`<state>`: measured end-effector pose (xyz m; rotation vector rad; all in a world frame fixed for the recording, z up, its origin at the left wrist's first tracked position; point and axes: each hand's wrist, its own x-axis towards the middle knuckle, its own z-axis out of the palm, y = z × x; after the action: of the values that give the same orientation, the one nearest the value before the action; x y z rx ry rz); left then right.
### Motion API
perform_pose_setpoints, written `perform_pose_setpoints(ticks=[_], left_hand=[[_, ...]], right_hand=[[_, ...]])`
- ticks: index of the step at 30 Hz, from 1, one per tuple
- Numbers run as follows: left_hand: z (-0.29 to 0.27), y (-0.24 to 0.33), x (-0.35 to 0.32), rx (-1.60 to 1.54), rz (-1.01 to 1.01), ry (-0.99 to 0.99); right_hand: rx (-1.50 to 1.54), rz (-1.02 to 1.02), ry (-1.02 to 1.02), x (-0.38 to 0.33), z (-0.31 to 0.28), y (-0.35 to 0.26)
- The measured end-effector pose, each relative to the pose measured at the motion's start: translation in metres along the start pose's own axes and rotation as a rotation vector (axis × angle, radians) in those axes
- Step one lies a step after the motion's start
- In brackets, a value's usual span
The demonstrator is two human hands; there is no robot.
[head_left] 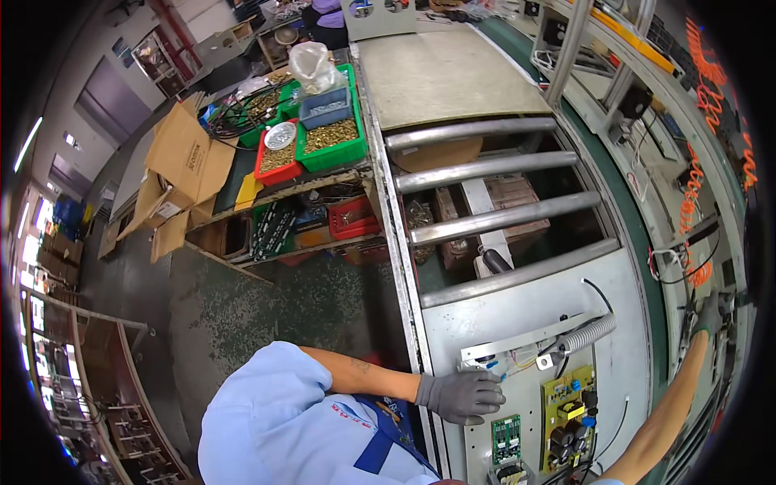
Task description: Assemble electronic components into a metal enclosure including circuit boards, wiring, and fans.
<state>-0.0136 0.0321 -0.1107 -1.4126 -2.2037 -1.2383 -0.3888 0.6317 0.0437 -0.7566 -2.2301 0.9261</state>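
Note:
My left hand (462,397), in a grey glove, lies with fingers stretched over the left edge of a metal mounting plate (478,440). Just beyond its fingertips are thin wires and a metal bracket (517,338). On the plate sit a yellowish circuit board (568,416) with capacitors and a smaller green circuit board (507,436). A ribbed grey hose (588,334) runs near the plate's far end. My right hand (711,315), gloved too, reaches far right to the side rack; its fingers, and anything in them, cannot be made out.
Steel rollers (505,218) cross the conveyor ahead, with a beige board (449,73) beyond. At left, a bench holds green bins of brass-coloured fasteners (330,136), a red bin (276,162) and an open cardboard box (182,162). Orange coiled hose (702,105) hangs along the right frame.

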Motion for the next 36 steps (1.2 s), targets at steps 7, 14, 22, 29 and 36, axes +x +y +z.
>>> perform_pose_setpoints(ticks=[7, 14, 22, 29, 36], left_hand=[[-0.169, -0.021, -0.068, 0.4, -0.085, 0.439], [-0.457, -0.189, -0.211, 1.165, -0.872, 0.518], [-0.554, -0.265, -0.248, 0.967, -1.465, 0.087], [-0.611, -0.283, -0.315, 0.759, -1.031, 0.162], [-0.57, -0.259, -0.295, 1.242, -1.397, 0.019]], right_hand=[[0.284, 0.005, 0.211, -0.085, -0.047, -0.072], [0.891, 0.075, -0.222, -0.231, -0.12, -0.083], [0.691, -0.022, -0.086, -0.517, -0.157, -0.136], [0.605, 0.211, -0.101, -0.621, -0.187, -0.117], [0.811, 0.203, 0.03, -0.648, -0.194, -0.093]])
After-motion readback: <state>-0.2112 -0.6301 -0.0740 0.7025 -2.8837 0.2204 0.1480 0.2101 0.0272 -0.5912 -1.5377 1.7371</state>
